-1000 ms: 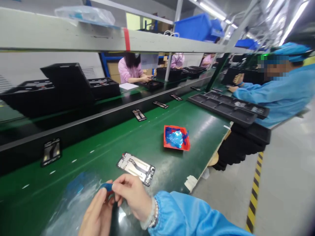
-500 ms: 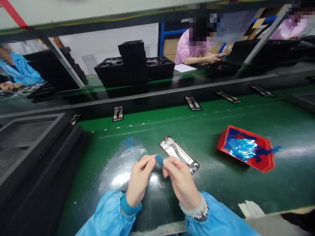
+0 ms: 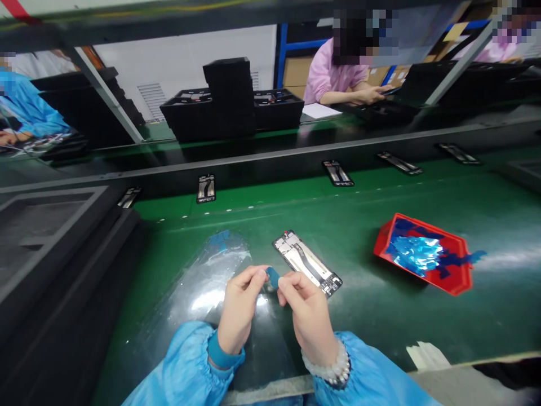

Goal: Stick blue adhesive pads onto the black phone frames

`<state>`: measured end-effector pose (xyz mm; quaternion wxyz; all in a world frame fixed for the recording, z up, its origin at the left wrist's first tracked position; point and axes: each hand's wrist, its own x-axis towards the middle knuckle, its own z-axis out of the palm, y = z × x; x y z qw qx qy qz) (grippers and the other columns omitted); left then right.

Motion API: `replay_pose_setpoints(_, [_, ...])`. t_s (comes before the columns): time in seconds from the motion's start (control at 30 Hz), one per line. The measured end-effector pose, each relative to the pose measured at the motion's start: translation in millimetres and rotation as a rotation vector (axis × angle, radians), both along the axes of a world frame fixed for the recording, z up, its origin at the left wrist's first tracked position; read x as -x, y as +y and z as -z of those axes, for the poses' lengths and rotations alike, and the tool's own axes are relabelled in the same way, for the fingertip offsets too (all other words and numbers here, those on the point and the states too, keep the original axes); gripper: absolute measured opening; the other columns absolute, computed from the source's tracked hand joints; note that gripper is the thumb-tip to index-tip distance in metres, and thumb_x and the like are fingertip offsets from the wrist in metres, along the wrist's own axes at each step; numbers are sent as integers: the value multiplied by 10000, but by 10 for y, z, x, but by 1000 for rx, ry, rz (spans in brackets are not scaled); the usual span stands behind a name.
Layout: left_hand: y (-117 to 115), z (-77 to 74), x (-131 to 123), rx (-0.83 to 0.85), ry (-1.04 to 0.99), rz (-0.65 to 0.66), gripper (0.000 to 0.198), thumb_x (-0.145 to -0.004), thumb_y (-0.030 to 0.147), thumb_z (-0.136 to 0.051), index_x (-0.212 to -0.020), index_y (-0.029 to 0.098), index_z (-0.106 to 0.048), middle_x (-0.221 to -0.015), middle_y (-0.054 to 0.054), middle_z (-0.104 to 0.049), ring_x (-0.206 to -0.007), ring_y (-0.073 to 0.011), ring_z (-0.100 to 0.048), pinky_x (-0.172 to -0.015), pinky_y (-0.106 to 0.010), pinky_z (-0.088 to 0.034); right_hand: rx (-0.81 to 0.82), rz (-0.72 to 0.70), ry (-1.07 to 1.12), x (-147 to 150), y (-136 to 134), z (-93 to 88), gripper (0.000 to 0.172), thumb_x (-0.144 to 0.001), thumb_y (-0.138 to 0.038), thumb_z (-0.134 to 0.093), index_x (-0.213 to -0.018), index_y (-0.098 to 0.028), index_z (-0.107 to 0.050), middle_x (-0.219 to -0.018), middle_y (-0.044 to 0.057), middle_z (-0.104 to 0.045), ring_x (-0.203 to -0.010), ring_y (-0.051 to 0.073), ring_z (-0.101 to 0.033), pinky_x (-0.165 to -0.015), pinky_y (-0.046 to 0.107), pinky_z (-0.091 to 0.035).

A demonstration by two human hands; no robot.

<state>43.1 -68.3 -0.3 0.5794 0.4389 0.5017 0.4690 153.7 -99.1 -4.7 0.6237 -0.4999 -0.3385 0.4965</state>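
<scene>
A small piece of blue film [image 3: 273, 277] is pinched between my two hands, above the green bench. My left hand [image 3: 240, 301] grips its left end with thumb and forefinger. At the right end, the fingertips of my right hand [image 3: 306, 307] are closed on the same piece. Just beyond my right hand lies an opened phone [image 3: 305, 260], its inner parts and black flex cable facing up; my right hand hides part of its near edge. Other blue film pieces [image 3: 220, 239] are stuck on a clear sheet [image 3: 211, 276] left of the phone.
A red bin [image 3: 459, 285] holding crumpled blue film stands at the right. Several opened phones, one of them here [image 3: 206, 188], lie along the back of the green bench [image 3: 363, 349]. Black foam trays [image 3: 122, 237] are stacked at left. A co-worker in pink [image 3: 319, 73] sits across.
The camera view has shifted slightly, moving the background up. Both hands keep hold of the blue film piece, in nearly the same place over the bench.
</scene>
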Motion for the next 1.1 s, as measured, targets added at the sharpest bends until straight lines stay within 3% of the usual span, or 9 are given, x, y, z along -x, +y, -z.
replay_pose_setpoints(0.17, [-42,-14,-35,-43,111,-7,282,-795,409,-573,-777,145,-669,-704,-20,-617,-678,-139,-536,-641,-231,-424,-94,-12,-154,79,-74,55,238,-784,-307,-592,-598,-178,-519,-572,-29,-492,-555,97,-465,-537,226,-391])
replay_pose_setpoints(0.3, [-49,-18,7,-293,335,11,264,-860,354,-481,-709,175,-603,-689,-7,-565,-694,-142,-525,-670,-243,-421,-181,-20,-345,35,-104,71,184,-816,-264,-552,-649,-187,-539,-629,-10,-538,-591,115,-515,-560,241,-430])
replay_pose_setpoints(0.43, [103,10,140,-392,472,-69,310,-852,335,-502,-1121,198,-577,-879,-29,-616,-836,-158,-551,-817,-293,-417,-226,67,-867,-390,-15,169,160,-831,-335,-543,-874,-193,-601,-846,73,-631,-837,210,-587,-763,349,-468])
replay_pose_setpoints(0.6, [243,125,91,94,275,60,503,-818,425,-544,-1222,127,-526,-1009,-105,-660,-750,-159,-615,-690,-286,-491,12,65,-1417,-837,85,420,900,-724,-473,-604,-1406,-50,-195,-1156,229,-536,-1091,389,-469,-860,536,-414])
replay_pose_setpoints(0.7, [175,228,-62,239,57,135,540,-741,378,-660,-1207,132,-537,-1162,-153,-620,-845,-196,-648,-761,-325,-514,25,54,-1347,-702,-30,474,954,-712,-394,-612,-1436,-73,-81,-1094,185,-561,-996,337,-522,-822,482,-460])
replay_pose_setpoints(0.8, [102,285,-130,85,-21,93,491,-760,316,-647,-1208,166,-517,-1223,-114,-593,-1065,-222,-584,-956,-359,-426,-57,-3,-1161,-479,-214,406,947,-710,-389,-642,-1438,-127,-96,-1117,151,-547,-1016,292,-528,-826,425,-479])
replay_pose_setpoints(0.87, [82,281,-106,-40,23,85,396,-801,292,-591,-1173,170,-530,-1200,-90,-608,-1126,-227,-545,-1007,-365,-378,-133,-20,-1031,-427,-261,318,756,-735,-383,-639,-1372,-169,-291,-1125,132,-542,-1046,269,-519,-855,407,-466])
replay_pose_setpoints(0.97, [64,237,-48,-61,66,157,348,-813,260,-565,-1147,166,-542,-1172,-84,-626,-1117,-236,-554,-997,-367,-388,-165,3,-841,-495,-139,179,200,-800,-368,-573,-922,-212,-606,-1086,102,-558,-1065,249,-511,-916,423,-411])
replay_pose_setpoints(1.1, [9,191,-53,-56,32,239,370,-808,220,-566,-1172,171,-525,-1185,-70,-624,-1108,-218,-567,-980,-343,-412,-84,-73,-661,-534,132,60,209,-796,-368,-566,-667,-205,-595,-1144,103,-563,-1129,253,-485,-972,449,-337])
